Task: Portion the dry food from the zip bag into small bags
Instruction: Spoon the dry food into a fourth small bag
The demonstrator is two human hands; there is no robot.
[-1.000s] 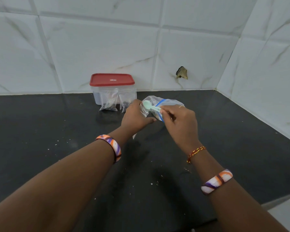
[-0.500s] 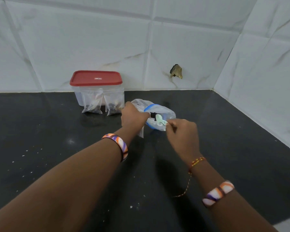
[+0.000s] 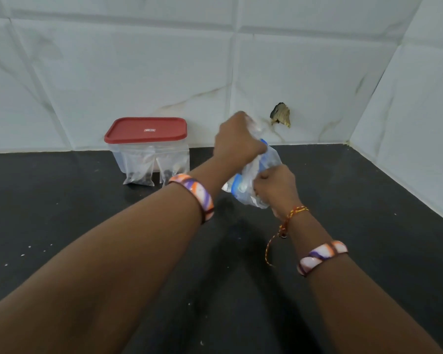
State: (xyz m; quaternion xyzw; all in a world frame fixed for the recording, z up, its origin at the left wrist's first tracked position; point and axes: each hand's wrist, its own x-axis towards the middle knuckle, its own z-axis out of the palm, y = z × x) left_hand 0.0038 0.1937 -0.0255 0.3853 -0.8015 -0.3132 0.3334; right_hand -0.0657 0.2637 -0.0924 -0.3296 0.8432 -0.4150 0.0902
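Observation:
A clear zip bag (image 3: 270, 159) with a blue zip strip hangs tilted above the black counter (image 3: 87, 226), held between both hands. My left hand (image 3: 237, 143) is raised and grips the bag's crumpled upper end. Lower and to the right, my right hand (image 3: 275, 187) is closed against the bag's lower end by the blue strip. The green spoon from the earlier frames is out of sight. Two small clear bags (image 3: 138, 172) with dark food at the bottom lean against a container to the left.
A clear plastic container with a red lid (image 3: 146, 130) stands against the tiled back wall (image 3: 164, 72). The wall turns a corner at the right (image 3: 407, 123). Small crumbs lie scattered on the counter at the left and in front.
My left hand has lifted the bag's upper end off the counter and toward the wall. My right hand has closed on the bag's lower end, and the green spoon is no longer visible.

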